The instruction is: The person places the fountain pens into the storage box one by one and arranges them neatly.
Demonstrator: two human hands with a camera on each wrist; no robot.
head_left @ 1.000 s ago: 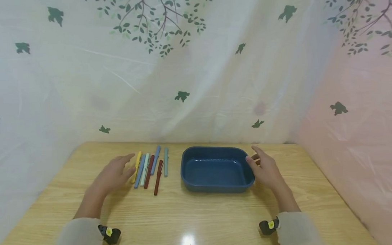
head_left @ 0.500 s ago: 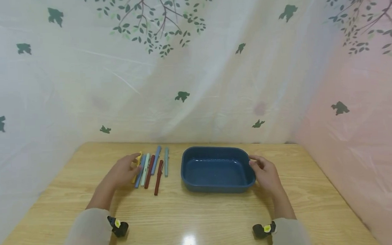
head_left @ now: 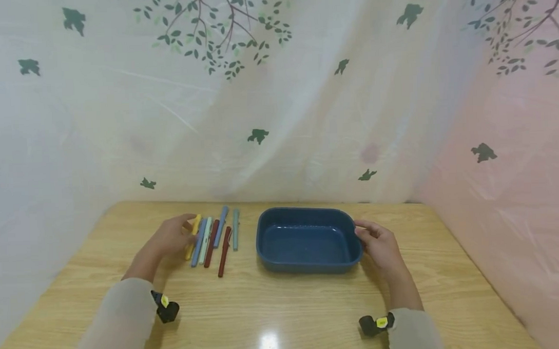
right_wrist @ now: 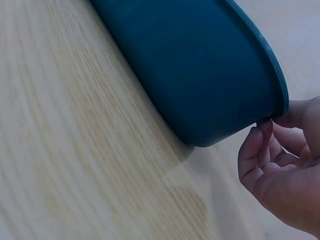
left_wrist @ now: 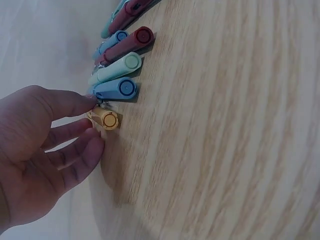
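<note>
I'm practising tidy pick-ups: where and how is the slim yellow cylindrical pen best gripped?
Probably pinch the slim yellow cylindrical pen across mid-barrel, from above and the left: it lies flat, no pen on its left, while the slim blue cylindrical pen sits close on its right.

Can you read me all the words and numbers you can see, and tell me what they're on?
There are none I can read.
Left yellow sticker, on the black wrist gadget: too small to read, if it says anything.
Right yellow sticker, on the other black gadget: too small to read, too.
Pens: no letters I can make out.
Blue container: no writing shows.
Wall covering: just a printed pattern, no words.
</note>
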